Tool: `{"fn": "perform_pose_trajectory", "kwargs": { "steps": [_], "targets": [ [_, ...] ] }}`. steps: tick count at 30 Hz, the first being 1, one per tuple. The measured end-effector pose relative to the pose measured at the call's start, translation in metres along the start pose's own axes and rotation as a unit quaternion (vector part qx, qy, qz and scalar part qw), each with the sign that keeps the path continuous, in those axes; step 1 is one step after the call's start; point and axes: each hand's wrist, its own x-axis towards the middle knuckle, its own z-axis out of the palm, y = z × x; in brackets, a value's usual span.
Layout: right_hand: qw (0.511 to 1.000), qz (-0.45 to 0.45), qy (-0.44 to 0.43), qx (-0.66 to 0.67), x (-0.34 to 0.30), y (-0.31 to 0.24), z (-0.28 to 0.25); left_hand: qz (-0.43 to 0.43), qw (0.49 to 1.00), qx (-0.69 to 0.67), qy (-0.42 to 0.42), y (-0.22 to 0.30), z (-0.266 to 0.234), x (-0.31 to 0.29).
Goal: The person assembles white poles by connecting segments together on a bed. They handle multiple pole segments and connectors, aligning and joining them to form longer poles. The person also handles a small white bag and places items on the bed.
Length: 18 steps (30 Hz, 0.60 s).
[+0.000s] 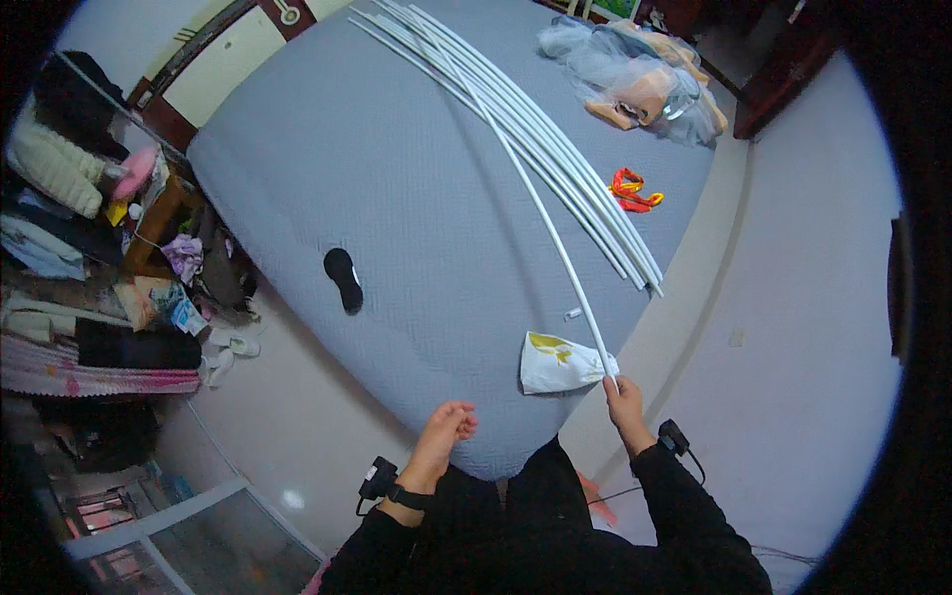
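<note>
My right hand [626, 405] is closed around the near end of a long white tube [543, 211]. The tube slants away to the far left, passing above a bundle of similar white tubes [555, 159] on the bed. Close beside my right hand lies a white plastic bag [555, 364] with a yellow-green print. A short pale fitting [573, 313] rests just beyond the bag. Over the bed's near edge is my left hand [446, 434], its fingers loosely curled and thumb apart, with nothing visible in it.
A grey quilted cover [416, 198] spreads over the bed. On it lie a black insole-shaped item [343, 281], a red and yellow strap [635, 190] and crumpled clear plastic [635, 79]. Clothes and clutter [99, 258] fill the left side. A wall [793, 327] runs along the right.
</note>
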Motion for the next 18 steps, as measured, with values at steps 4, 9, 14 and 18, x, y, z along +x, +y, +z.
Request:
{"fn": "perform_pose_trajectory", "kwargs": {
  "steps": [4,9,14,18],
  "targets": [
    [0.998,-0.045,0.037,-0.01,-0.003,-0.003,-0.012,-0.027,0.999,0.03,-0.014,0.004,0.012,-0.001],
    [0.995,-0.069,0.073,-0.023,-0.017,0.0,-0.026,-0.039,0.997,0.047,-0.048,0.007,0.01,0.009],
    [0.981,-0.117,0.101,-0.113,-0.026,0.005,-0.079,0.091,0.986,0.135,0.041,0.066,-0.026,0.034],
    [0.942,-0.21,0.168,-0.202,-0.007,-0.006,-0.14,0.279,0.873,0.365,0.167,0.156,-0.051,0.04]
  ]
}}
